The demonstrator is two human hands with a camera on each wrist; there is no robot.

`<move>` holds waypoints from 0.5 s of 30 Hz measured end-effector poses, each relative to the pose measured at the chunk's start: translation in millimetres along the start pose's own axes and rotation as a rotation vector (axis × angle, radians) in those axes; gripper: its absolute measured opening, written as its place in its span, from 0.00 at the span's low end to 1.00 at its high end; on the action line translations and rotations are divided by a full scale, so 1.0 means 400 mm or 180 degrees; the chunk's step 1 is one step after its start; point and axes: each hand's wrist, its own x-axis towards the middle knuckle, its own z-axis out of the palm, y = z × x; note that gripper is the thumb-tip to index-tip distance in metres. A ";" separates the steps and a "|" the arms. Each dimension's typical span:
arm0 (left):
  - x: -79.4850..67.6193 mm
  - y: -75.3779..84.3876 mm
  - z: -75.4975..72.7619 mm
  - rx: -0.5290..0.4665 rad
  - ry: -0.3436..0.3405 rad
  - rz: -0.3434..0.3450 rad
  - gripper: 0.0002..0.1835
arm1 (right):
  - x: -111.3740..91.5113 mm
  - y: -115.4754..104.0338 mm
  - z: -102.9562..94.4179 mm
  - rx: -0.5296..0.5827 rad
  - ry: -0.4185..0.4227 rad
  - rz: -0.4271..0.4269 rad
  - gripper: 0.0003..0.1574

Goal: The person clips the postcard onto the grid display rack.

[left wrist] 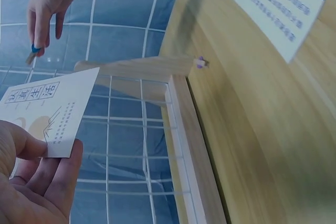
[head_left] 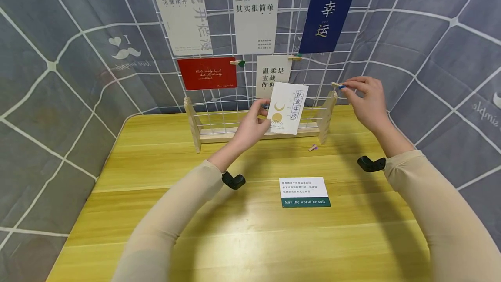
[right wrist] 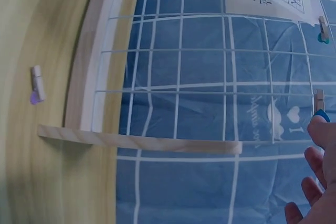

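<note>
My left hand (head_left: 252, 126) pinches a white card (head_left: 287, 108) with a gold moon and boxed blue characters by its lower left edge, in front of the wire grid (head_left: 223, 119). In the left wrist view the thumb presses on the face of the card (left wrist: 58, 109), the fingers behind it. My right hand (head_left: 365, 99) pinches a small wooden clothespin (head_left: 337, 85) with a blue decoration, by the grid's right side. In the right wrist view the clothespin (right wrist: 319, 100) points away from the fingertips. Behind the held card, a white card (head_left: 272, 71) is partly hidden.
Several clipped cards hang above, among them a red card (head_left: 207, 74) and a navy card (head_left: 326, 16). A purple-trimmed clothespin (head_left: 312, 147) lies on the wooden table (head_left: 156, 177) before the stand. Nearer lies a white and green card (head_left: 304, 191). A grey curtain (head_left: 78, 77) surrounds the table.
</note>
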 end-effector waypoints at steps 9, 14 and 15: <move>0.052 0.020 0.054 -0.0177 0.0047 0.0163 0.25 | 0.031 -0.006 -0.016 0.0046 0.0003 0.0005 0.22; 0.070 0.033 0.079 -0.0131 0.0062 0.0115 0.25 | 0.046 -0.010 -0.028 0.0030 -0.0025 0.0057 0.23; 0.074 0.035 0.083 -0.0119 0.0053 0.0100 0.25 | 0.049 -0.010 -0.030 0.0033 -0.0023 0.0061 0.23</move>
